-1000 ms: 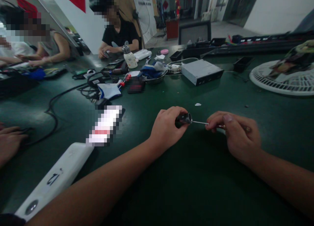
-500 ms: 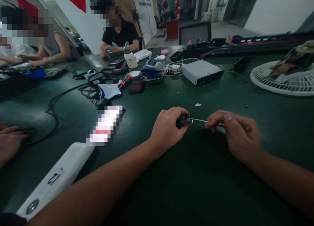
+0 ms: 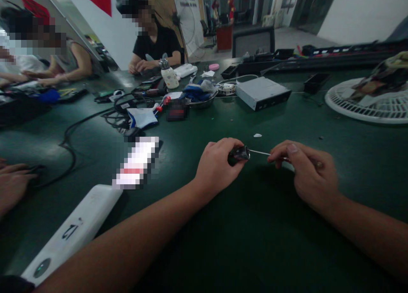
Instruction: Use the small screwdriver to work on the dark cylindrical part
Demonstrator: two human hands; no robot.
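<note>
Near the middle of the view, my left hand is closed round a short dark cylinder with a shiny open rim that faces right. My right hand grips a thin tool by its handle, mostly hidden in the fingers. The tool's metal shaft points left, and its tip is at the cylinder's rim. Whether the tip is inside or just behind the rim, I cannot tell. A small white scrap lies on the dark green table just beyond my hands.
At left are a lit phone and a long white device. Another person's hand rests at the left edge. Beyond lie cables, a blue cloth in a bowl, a grey metal box and a white fan grille. People sit across the table.
The tool's shaft has shifted slightly up at the cylinder's rim, and my right hand has moved up a little. My left hand still holds the cylinder, almost unmoved.
</note>
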